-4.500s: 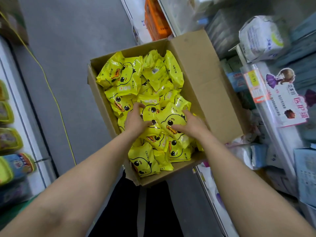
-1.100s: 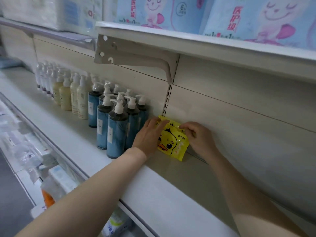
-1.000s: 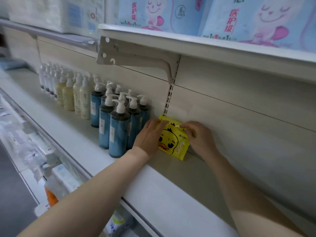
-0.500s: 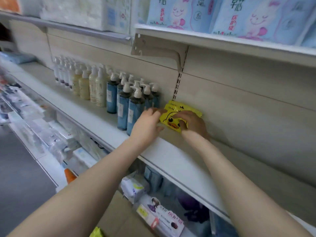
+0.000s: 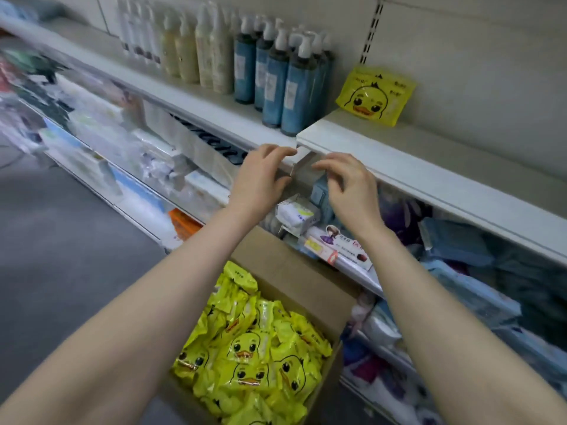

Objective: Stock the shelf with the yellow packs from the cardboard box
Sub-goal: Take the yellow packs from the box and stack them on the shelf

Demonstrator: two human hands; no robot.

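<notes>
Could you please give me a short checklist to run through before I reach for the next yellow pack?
1. Left hand holds nothing: ok.
2. Right hand holds nothing: ok.
3. Shelved pack upright against the back panel, beside the blue bottles: ok.
4. Shelf bare to the right of that pack: ok.
5. Cardboard box open, yellow packs exposed on top: ok.
6. Shelved pack's footing firm enough not to slide: cannot tell.
</notes>
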